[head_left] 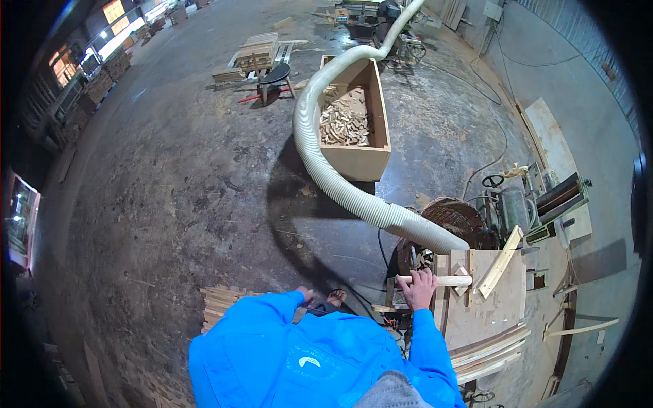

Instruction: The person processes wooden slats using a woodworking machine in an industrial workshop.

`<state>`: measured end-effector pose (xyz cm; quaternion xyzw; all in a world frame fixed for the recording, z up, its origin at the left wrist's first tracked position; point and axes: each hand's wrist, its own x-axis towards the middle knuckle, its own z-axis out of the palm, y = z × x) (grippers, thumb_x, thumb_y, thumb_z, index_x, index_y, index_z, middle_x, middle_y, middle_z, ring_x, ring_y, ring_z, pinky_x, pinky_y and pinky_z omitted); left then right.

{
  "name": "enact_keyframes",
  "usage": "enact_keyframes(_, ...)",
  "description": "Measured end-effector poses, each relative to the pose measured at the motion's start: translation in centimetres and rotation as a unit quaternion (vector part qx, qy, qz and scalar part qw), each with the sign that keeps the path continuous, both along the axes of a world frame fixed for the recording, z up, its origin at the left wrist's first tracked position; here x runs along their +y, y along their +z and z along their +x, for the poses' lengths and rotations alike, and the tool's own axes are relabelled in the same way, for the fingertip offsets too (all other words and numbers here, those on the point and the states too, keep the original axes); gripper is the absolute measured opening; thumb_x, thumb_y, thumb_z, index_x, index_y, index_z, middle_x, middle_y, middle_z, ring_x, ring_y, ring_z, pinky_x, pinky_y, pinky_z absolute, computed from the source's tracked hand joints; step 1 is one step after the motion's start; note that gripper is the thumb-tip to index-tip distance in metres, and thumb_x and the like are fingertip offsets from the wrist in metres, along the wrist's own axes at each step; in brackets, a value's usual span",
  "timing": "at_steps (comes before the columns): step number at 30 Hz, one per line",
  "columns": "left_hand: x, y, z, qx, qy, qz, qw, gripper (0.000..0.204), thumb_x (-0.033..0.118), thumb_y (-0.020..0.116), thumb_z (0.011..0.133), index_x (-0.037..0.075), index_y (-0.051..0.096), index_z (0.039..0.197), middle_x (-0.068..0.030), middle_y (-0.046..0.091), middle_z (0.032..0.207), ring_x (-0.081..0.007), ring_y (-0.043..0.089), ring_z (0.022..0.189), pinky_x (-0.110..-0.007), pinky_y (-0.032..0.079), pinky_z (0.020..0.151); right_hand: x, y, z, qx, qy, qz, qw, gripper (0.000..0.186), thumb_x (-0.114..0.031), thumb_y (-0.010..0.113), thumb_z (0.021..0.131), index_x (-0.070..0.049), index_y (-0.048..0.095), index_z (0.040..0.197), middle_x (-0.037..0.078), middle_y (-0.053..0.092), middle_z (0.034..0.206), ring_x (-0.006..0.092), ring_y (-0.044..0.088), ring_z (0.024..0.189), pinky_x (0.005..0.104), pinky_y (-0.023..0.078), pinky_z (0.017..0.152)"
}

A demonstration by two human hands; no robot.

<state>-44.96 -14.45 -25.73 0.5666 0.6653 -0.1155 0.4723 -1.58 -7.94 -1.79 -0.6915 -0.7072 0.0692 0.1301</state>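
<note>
My right hand (pixel 420 292) is closed round a pale wooden stick (pixel 450 280) lying crosswise over the left part of a wooden-topped worktable (pixel 500 299). Under the stick's far end is a small wood block (pixel 462 277) by an upright strip. A longer pale wooden slat (pixel 500 262) slants across the table's far right corner. Low in front of my body, my left hand (pixel 306 294) pokes out of its blue sleeve; its fingers are too small and partly hidden to read. Beside that arm, a stack of wooden strips (pixel 219 302) lies on the floor.
A ribbed white hose (pixel 333 194) curves from the worktable over a wooden crate (pixel 354 163) of offcuts. Behind the table stands a wicker basket (pixel 454 212), with machinery (pixel 517 204) to its right. Curved strips (pixel 493 350) lie along the table's near side. A stool (pixel 275 76) stands farther off.
</note>
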Motion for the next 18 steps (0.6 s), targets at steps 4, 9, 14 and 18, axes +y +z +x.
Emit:
enact_keyframes(4,15.6,5.8,2.5,-0.433,0.251,0.033,0.865,0.062,0.041,0.036,0.115,0.009,0.060,0.067,-0.0107,0.063,0.065,-0.0264,0.060,0.060,-0.045,0.056,0.069,0.4,0.3,-0.3,-0.003,0.008,-0.023,1.000,0.066,-0.067,0.068,0.092,-0.010,0.075,0.124,0.013,0.065,0.136,0.0375,0.043,0.147,0.0594,0.022,0.126)
enact_keyframes(9,31.6,18.6,4.8,-0.489,0.541,0.203,0.654,0.043,0.039,0.065,0.105,0.005,0.068,0.132,-0.0116,0.077,0.107,-0.0235,0.076,0.094,-0.039,0.061,0.077,0.0,0.2,-0.3,-0.001,-0.004,-0.028,1.000,0.067,-0.067,0.068,0.092,-0.010,0.074,0.126,0.014,0.064,0.138,0.0388,0.042,0.148,0.0588,0.022,0.126)
enact_keyframes(14,27.5,15.0,3.0,-0.200,0.229,0.348,0.887,0.061,0.050,0.074,0.092,0.000,0.069,0.128,-0.0251,0.075,0.117,-0.0389,0.073,0.106,-0.050,0.056,0.094,-1.4,-0.4,-0.5,0.015,0.000,0.035,0.999,0.064,-0.060,0.072,0.092,-0.008,0.071,0.131,0.019,0.061,0.144,0.0417,0.043,0.147,0.0607,0.023,0.126)
enact_keyframes(18,14.0,9.5,5.3,-0.088,0.056,0.188,0.977,0.065,0.062,0.068,0.091,0.001,0.076,0.110,-0.0281,0.073,0.118,-0.0424,0.071,0.112,-0.051,0.054,0.097,-4.9,0.0,-0.4,0.095,-0.003,0.052,0.994,0.062,-0.043,0.080,0.092,-0.005,0.065,0.138,0.025,0.054,0.152,0.0444,0.044,0.148,0.0562,0.034,0.122)
